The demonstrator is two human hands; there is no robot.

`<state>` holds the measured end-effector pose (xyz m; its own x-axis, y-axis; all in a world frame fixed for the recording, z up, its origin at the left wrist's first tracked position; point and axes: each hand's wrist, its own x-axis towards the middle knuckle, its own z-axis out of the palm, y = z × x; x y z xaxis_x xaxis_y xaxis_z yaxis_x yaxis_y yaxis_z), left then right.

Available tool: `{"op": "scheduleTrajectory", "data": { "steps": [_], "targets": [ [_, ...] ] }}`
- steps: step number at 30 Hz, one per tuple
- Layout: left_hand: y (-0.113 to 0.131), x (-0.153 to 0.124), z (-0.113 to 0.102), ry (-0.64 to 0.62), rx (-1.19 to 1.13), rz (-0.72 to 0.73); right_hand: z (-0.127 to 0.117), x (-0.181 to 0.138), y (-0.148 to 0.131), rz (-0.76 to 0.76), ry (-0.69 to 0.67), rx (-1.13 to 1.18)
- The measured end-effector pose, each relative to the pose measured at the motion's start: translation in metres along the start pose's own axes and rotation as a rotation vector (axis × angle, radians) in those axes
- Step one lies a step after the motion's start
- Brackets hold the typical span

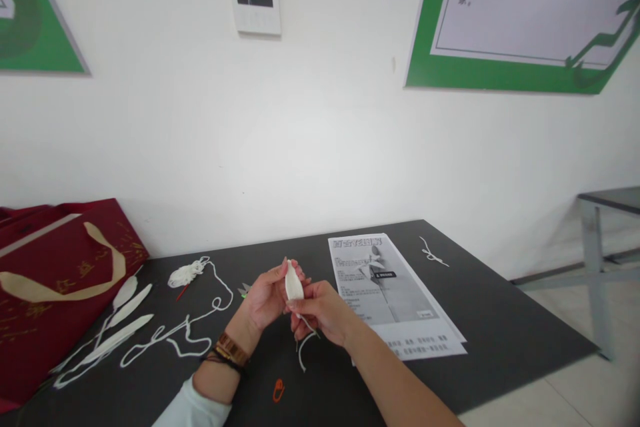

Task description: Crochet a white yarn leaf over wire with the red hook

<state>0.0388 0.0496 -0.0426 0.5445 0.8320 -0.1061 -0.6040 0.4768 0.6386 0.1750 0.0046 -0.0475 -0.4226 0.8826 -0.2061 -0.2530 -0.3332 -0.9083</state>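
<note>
Between my two hands is a white crocheted petal (pixel 293 283), its narrow tip pointing up and away from me. My left hand (pixel 267 297) grips it from the left side, thumb near the tip. At its lower, wider end, the fingers of my right hand (pixel 325 310) are pinched on it. A white yarn tail (pixel 301 350) hangs below the right fingers. Under the hands, an orange stitch marker (pixel 279 390) lies on the black table. Just left of my left hand, small scissors (pixel 244 289) show partly, the rest hidden behind the hand.
White yarn (pixel 186 273) lies at the back left, its strand looping across the table, with a red crochet hook (pixel 183 292) beside it. Several white petals (pixel 131 305) rest near a dark red bag (pixel 65 293). Printed sheets (pixel 400 300) lie right; a yarn scrap (pixel 433 253) is beyond.
</note>
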Motion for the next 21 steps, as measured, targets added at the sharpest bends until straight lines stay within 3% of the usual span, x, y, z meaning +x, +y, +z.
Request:
{"op": "scheduleTrajectory", "data": {
  "steps": [8,21],
  "targets": [
    [0.012,-0.004,-0.003,-0.029,-0.026,-0.019,-0.001,-0.004,-0.003,0.005,0.001,-0.022],
    [0.009,-0.001,0.004,-0.014,-0.043,0.07,0.005,-0.006,-0.002,0.003,0.003,-0.068]
  ]
}}
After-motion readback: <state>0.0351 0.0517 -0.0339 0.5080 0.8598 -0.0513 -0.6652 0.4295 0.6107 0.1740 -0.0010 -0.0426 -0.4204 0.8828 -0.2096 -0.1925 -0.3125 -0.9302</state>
